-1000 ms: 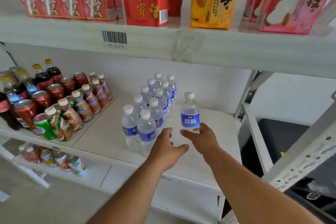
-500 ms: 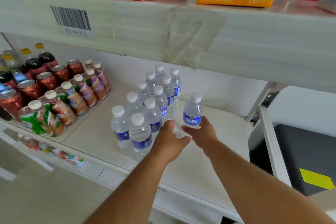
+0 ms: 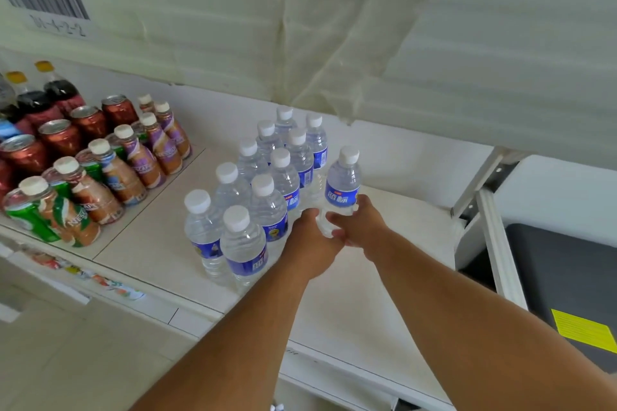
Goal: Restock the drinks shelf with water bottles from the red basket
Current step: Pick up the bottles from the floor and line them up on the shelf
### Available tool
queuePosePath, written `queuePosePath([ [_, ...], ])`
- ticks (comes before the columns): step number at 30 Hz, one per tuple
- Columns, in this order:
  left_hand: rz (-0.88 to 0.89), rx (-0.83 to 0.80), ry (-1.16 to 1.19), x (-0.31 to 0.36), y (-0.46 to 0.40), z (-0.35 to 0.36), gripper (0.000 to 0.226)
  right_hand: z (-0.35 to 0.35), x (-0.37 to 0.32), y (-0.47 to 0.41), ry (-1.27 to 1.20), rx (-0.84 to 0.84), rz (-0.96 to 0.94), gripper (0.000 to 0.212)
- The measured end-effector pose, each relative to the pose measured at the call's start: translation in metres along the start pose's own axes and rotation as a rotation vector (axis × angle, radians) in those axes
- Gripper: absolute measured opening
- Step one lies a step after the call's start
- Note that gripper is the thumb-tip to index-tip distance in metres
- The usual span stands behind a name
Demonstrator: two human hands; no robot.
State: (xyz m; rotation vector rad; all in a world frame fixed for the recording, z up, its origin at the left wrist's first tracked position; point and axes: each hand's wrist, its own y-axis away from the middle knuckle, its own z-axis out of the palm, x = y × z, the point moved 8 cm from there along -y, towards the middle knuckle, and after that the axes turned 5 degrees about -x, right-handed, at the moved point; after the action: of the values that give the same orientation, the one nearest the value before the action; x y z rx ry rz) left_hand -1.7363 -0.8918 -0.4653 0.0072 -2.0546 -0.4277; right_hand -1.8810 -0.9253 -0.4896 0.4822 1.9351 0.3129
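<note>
Both my hands grip one water bottle (image 3: pixel 342 188) low down, left hand (image 3: pixel 309 245) and right hand (image 3: pixel 362 227) curled round it. It stands upright on the drinks shelf (image 3: pixel 384 277), just right of the water bottle rows (image 3: pixel 263 190).

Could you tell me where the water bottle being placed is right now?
The water bottle stands on the drinks shelf, just right of the rows of water bottles, gripped low by the right hand.

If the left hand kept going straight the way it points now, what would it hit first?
The left hand points up-right into the shelf. It already meets the base of the clear blue-labelled water bottle that the right hand grips. Beyond that, probably the white back wall; depth is unclear.
</note>
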Motion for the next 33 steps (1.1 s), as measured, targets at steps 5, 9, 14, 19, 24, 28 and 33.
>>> queuePosePath([
  [5, 0.011, 0.040, -0.025, 0.012, -0.018, -0.008, 0.081, -0.001, -0.001, -0.053, -0.028, 0.026, -0.023, 0.075],
  [9, 0.017, 0.054, -0.038, 0.019, -0.026, -0.012, 0.082, -0.002, -0.018, -0.062, -0.039, 0.036, -0.031, 0.069],
  [14, 0.030, 0.016, -0.033, 0.024, -0.029, -0.008, 0.080, -0.001, -0.028, -0.062, -0.068, 0.031, -0.016, 0.058],
  [19, 0.033, -0.013, -0.017, 0.019, -0.023, -0.004, 0.079, -0.002, -0.026, -0.058, -0.111, -0.014, 0.009, 0.043],
  [24, 0.046, -0.007, -0.003, 0.017, 0.001, -0.008, 0.077, -0.006, -0.020, -0.035, -0.184, 0.009, 0.013, 0.060],
  [28, 0.072, -0.002, 0.002, 0.022, 0.039, -0.020, 0.075, -0.006, -0.015, 0.003, -0.295, 0.045, 0.025, 0.083],
  [33, 0.107, -0.042, -0.009, 0.019, 0.117, -0.035, 0.077, 0.001, -0.014, 0.086, -0.456, 0.071, -0.059, 0.073],
])
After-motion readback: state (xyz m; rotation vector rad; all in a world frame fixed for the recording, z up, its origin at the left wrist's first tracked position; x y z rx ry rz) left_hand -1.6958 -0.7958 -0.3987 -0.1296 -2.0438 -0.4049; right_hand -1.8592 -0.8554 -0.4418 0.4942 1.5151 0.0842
